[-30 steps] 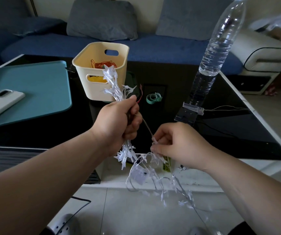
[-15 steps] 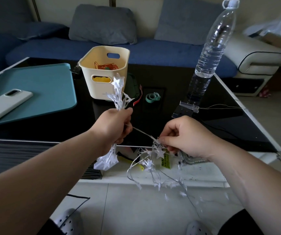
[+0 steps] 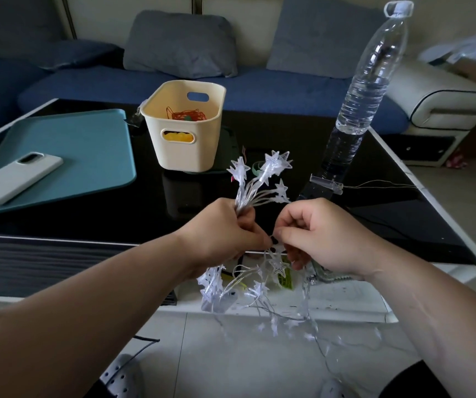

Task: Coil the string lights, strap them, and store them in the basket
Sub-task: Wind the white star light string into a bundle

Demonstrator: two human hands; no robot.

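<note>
Head view puts your two hands at the centre of the frame, almost knuckle to knuckle. Your left hand [image 3: 225,231] is closed in a fist around a gathered bundle of the string lights [image 3: 262,179]; clear star-shaped bulbs fan up out of the top of the fist, and more stars and loops hang out below it. Your right hand [image 3: 320,237] is curled, thumb and forefinger pinched on a strand of the same lights just beside the left fist, with the other fingers folded in. From under both hands the loose length [image 3: 259,294] droops in tangled loops toward the pale floor at the bottom of the frame, uncoiled and with no strap on it.

Beyond your hands lies the black glossy table [image 3: 173,202]. The cream basket [image 3: 186,127] stands upright on it, above and left of centre, well apart from the lights; something orange-red and something yellow lie inside it. A small teal strap roll [image 3: 255,168] sits on the table just behind the raised stars, partly hidden by them. Right of centre a clear water bottle [image 3: 366,93] stands tall, with a clear clip [image 3: 325,183] and thin wire near its base. At the left, a white phone [image 3: 15,179] rests on a teal mat [image 3: 87,156]. A blue sofa [image 3: 259,87] with grey cushions fills the top of the frame.
</note>
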